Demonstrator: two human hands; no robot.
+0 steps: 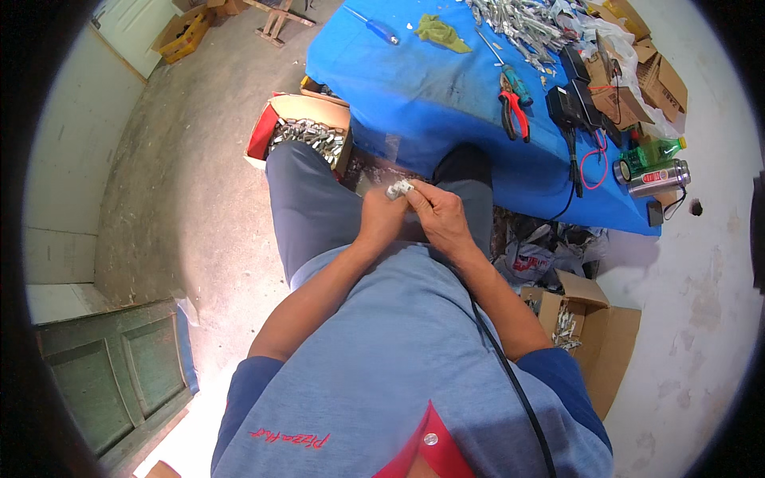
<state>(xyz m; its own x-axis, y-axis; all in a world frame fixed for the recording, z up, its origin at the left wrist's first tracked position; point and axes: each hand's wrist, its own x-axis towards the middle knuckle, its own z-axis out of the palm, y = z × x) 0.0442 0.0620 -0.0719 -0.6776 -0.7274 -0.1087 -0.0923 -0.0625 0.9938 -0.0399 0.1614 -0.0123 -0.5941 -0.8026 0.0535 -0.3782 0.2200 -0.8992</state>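
Head view shows both hands meeting over the lap: the left hand (381, 219) and right hand (440, 217) have their fingers closed around a small metal part (399, 190), pinched at the fingertips just short of the worktop's edge. It looks like fitting or checking the piece, and the next move seems to call for a steady two-handed pinch. Beyond lie a box of metal parts (307, 134) and the blue worktop (430, 88) with red-handled pliers (515, 107).
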